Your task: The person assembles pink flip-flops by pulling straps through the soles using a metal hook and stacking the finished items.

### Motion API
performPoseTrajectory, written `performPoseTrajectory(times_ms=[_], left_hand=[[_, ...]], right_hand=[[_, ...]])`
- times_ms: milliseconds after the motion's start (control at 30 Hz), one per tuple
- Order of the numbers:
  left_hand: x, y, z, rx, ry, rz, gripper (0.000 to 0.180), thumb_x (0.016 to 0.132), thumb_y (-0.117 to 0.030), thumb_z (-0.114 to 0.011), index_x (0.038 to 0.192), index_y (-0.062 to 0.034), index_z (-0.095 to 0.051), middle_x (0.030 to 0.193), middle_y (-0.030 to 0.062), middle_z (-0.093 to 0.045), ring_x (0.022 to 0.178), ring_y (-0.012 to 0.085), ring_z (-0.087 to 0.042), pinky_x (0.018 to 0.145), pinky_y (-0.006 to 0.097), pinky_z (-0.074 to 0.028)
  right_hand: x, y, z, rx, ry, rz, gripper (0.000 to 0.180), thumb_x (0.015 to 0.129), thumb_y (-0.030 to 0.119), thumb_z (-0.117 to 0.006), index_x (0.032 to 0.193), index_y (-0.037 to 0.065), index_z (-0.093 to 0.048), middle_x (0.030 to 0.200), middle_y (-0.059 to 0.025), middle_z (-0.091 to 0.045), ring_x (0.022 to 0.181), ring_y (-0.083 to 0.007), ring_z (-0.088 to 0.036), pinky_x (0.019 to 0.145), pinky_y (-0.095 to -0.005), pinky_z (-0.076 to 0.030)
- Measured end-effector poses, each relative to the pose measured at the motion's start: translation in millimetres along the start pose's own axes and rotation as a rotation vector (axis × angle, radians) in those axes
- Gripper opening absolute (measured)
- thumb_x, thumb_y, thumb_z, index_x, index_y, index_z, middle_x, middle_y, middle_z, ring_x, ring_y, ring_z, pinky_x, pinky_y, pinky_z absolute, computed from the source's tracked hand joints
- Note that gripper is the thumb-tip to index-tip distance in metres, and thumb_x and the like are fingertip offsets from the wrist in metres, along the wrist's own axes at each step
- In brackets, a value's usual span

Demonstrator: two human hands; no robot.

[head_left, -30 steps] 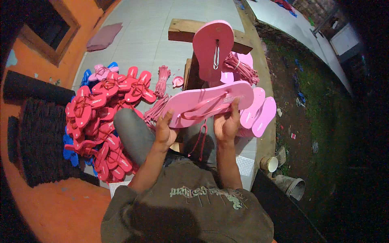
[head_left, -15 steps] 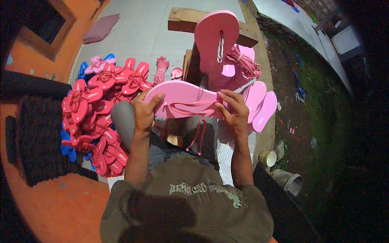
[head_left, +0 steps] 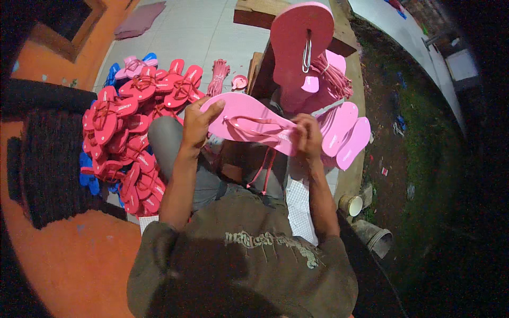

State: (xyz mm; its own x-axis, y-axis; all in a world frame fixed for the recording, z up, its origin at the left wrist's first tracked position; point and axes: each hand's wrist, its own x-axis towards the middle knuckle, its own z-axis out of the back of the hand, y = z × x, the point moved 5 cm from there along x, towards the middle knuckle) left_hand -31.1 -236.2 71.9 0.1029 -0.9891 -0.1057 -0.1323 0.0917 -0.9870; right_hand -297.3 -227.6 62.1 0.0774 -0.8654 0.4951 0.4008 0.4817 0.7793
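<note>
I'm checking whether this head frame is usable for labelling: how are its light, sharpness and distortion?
Head view: light falls evenly on the pink sandal held by the left hand and right hand, and on the red sandal pile; the right edge and corners sink into black; fisheye bends the tiled floor lines near the rim; the centre is fairly sharp, the shirt at the bottom shadowed.
</note>
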Motion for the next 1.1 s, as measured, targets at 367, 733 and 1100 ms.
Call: performPoseTrajectory(times_ms=[367, 733, 1100], left_hand=[[11.1, 5.5, 6.5, 0.252, 0.122, 0.078, 0.032, 0.072, -0.028, -0.064, 0.088, -0.0005, -0.060, 0.074, 0.0007, -0.057, 0.064, 0.0068, -0.051, 0.057, 0.021, -0.042], [6.6, -8.6, -27.7, 0.379, 0.297, -0.063, 0.030, 0.070, -0.025, -0.065, 0.091, -0.0037, -0.060, 0.084, 0.0123, -0.062, 0.075, 0.0184, -0.060, 0.067, 0.029, -0.047], [-23.8, 41.4, -49.1, 0.191, 0.110, -0.104, 0.037, 0.068, -0.036, -0.068, 0.076, -0.0018, -0.058, 0.064, 0.0082, -0.058, 0.059, 0.0153, -0.055, 0.055, 0.030, -0.044]], right_hand=[[-28.7, 10.3, -19.2, -0.201, 0.133, 0.087, 0.022, 0.066, 0.006, -0.066, 0.087, 0.009, -0.061, 0.083, -0.0074, -0.056, 0.075, -0.0222, -0.056, 0.063, -0.0303, -0.047], [0.8, 71.5, -60.6, -0.269, 0.396, -0.142, 0.024, 0.076, 0.027, -0.059, 0.087, 0.006, -0.058, 0.077, -0.0140, -0.058, 0.072, -0.0297, -0.057, 0.064, -0.0356, -0.045], [-58.7, 47.9, -82.4, 0.480, 0.541, -0.707, 0.031, 0.087, 0.027, -0.045, 0.082, -0.001, -0.059, 0.071, -0.0074, -0.061, 0.059, -0.0148, -0.058, 0.057, -0.0263, -0.046]])
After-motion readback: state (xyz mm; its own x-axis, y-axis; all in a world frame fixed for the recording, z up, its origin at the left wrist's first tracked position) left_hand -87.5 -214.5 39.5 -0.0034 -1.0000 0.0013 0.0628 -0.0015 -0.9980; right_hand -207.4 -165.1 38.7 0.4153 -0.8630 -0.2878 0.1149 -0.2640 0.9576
